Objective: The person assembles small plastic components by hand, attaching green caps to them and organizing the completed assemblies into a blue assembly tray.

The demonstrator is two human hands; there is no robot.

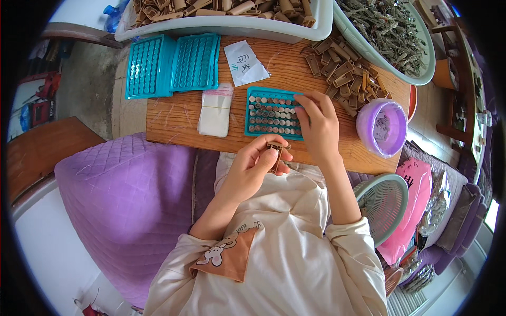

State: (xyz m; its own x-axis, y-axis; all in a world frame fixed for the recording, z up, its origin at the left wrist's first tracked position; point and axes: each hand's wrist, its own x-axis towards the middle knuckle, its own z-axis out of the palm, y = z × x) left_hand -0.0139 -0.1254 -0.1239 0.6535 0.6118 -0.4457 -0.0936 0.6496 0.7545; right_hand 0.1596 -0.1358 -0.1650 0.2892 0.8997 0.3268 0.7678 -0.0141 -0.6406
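My left hand is closed around a small brown plastic housing, held just off the table's near edge. On the wooden table in front of it lies a teal tray with rows of small round metal discs that look like button cells. My right hand reaches over the tray's right end, thumb and forefinger pinched near its far right corner. Whatever is between those fingertips, if anything, is too small to make out.
Teal trays lie at the back left, near a paper slip and clear bags. Brown housings lie heaped at right, beside a purple bucket. A white bin and a basket of metal parts stand behind.
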